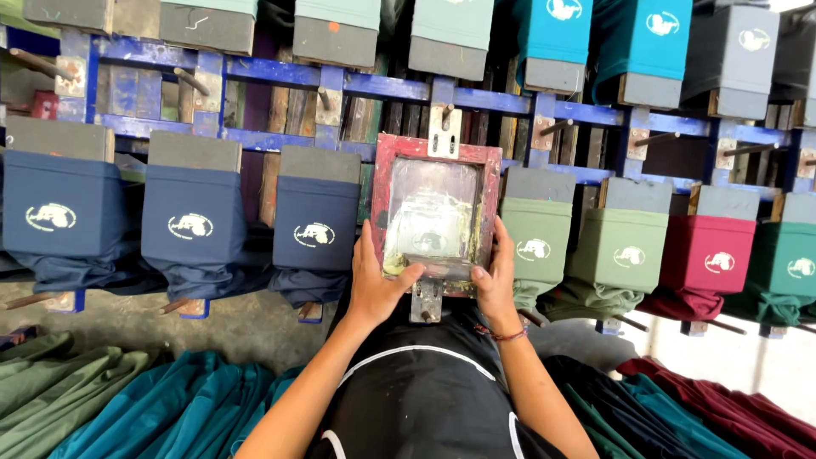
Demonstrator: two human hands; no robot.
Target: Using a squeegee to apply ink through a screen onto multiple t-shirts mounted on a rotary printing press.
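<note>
Gripping the red-framed printing screen by its lower corners, left hand and right hand fingers closed on it, over a board between navy shirt and green shirt; uneven pressure risks shifting it, smearing ink.

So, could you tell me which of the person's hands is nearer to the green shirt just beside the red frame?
Right. The right hand grips the red frame's right edge, next to the green shirt. The left hand holds the frame's lower left side, farther away.
</note>
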